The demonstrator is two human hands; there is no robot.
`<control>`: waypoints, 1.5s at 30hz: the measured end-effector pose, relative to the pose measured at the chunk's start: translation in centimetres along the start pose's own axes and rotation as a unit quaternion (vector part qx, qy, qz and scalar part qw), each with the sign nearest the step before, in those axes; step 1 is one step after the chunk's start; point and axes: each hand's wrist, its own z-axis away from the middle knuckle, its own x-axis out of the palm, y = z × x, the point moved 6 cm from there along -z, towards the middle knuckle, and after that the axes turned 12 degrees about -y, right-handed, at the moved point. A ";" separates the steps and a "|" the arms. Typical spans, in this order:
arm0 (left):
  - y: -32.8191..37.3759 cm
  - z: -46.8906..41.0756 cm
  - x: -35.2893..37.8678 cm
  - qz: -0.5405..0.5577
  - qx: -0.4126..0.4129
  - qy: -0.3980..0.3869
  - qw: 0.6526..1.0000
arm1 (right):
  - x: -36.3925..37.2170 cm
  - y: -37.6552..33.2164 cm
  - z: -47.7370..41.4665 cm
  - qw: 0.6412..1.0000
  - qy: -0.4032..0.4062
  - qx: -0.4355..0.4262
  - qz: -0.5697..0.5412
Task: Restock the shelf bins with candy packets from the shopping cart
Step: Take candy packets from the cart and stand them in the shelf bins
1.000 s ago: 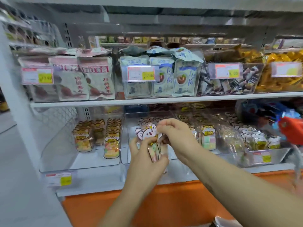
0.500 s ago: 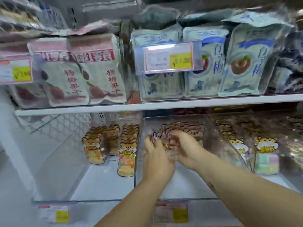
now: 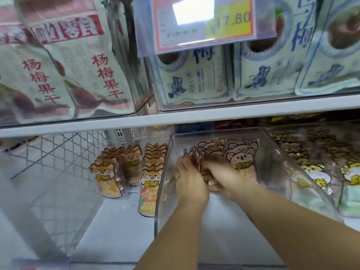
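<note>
Both my hands reach deep into a clear plastic bin [image 3: 280, 162] on the lower shelf. My left hand [image 3: 190, 180] and my right hand [image 3: 218, 175] together hold a small bunch of pink animal-shaped candy packets [image 3: 194, 155] upright near the bin's back. Behind them stand more pink koala-faced packets [image 3: 240, 158], leaning against the bin's rear wall. The lower parts of the held packets are hidden by my fingers. The shopping cart is out of view.
The bin on the left holds orange fox-faced packets [image 3: 150, 182]. The bin on the right holds yellow and green packets [image 3: 313, 178]. The upper shelf edge [image 3: 214, 114] hangs low overhead, loaded with large pouches and a price tag [image 3: 202, 22]. A wire mesh panel [image 3: 54, 151] stands at the left.
My hands carried the pink packets from in front of the shelf into the middle bin and back to the rear row. The camera moved in much closer to the shelf.
</note>
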 end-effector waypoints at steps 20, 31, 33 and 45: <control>-0.9 2.2 -0.3 0.210 -0.052 0.056 0.975 | -0.7 2.2 -0.5 0.964 -0.164 0.010 0.211; -1.2 2.2 -0.5 0.220 -0.107 0.051 0.968 | -0.9 1.2 -0.6 0.959 -0.133 -0.050 0.244; -0.6 2.5 -0.3 0.195 -0.102 0.042 0.975 | -0.5 1.1 -0.7 0.947 -0.143 -0.048 0.283; -0.6 3.1 -1.1 0.295 -0.116 0.048 0.947 | 0.8 1.6 -1.3 0.880 -0.124 -0.014 0.458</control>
